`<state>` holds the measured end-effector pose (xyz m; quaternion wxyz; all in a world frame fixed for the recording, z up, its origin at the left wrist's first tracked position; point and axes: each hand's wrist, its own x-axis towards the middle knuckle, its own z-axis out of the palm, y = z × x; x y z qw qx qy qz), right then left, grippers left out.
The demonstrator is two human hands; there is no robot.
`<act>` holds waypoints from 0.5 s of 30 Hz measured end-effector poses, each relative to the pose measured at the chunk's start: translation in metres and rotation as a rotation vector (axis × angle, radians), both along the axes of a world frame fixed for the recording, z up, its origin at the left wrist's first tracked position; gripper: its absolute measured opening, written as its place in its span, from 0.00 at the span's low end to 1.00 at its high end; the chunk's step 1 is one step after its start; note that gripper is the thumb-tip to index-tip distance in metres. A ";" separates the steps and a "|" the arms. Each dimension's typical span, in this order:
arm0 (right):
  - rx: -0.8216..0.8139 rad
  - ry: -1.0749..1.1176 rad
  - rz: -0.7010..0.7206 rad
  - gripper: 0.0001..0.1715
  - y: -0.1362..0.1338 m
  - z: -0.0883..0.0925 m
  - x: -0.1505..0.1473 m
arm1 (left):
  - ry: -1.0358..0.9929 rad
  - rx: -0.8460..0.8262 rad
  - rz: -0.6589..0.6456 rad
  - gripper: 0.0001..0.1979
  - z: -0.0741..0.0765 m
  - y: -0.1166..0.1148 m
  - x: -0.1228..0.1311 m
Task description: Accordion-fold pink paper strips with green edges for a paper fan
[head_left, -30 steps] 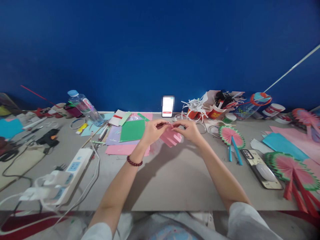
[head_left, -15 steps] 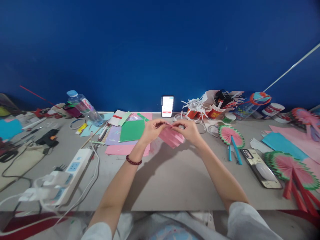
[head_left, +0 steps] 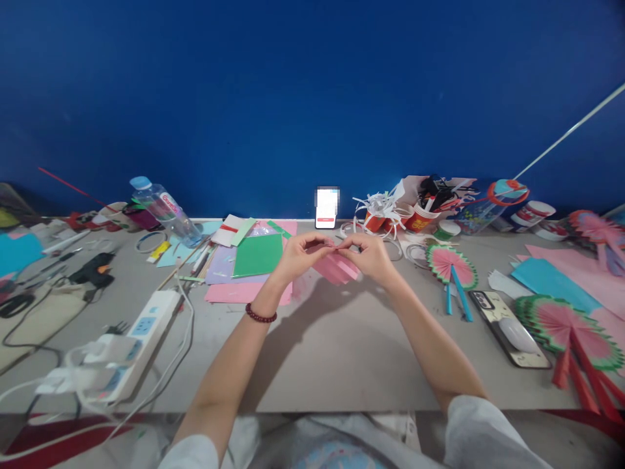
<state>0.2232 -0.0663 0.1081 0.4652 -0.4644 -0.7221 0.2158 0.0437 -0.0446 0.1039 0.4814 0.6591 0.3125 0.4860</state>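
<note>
A pleated sheet of pink paper [head_left: 336,270] is held up over the middle of the table, its folds hanging below my fingers. My left hand [head_left: 301,258] pinches its upper edge between thumb and forefinger. Close beside it, my right hand [head_left: 365,255] grips the same edge, and the two sets of fingertips nearly meet. Part of the paper is hidden behind the fingers. Left of my left hand lies a green sheet [head_left: 258,255] on top of purple and pink papers.
A lit phone [head_left: 326,208] leans against the blue wall. Paper-strip cups [head_left: 424,218] and watermelon-coloured paper fans [head_left: 452,266] are on the right, near another phone [head_left: 493,316] with a white mouse [head_left: 518,335] on it. On the left are a power strip [head_left: 146,326] and a bottle [head_left: 168,210].
The pink paper has tilted slightly, so less of its lower part shows. Both hands stay in almost the same place, fingers shifting a little along the edge.
</note>
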 end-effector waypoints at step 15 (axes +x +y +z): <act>-0.200 0.000 0.071 0.07 0.002 0.000 0.006 | 0.006 0.107 0.140 0.08 -0.007 0.013 -0.013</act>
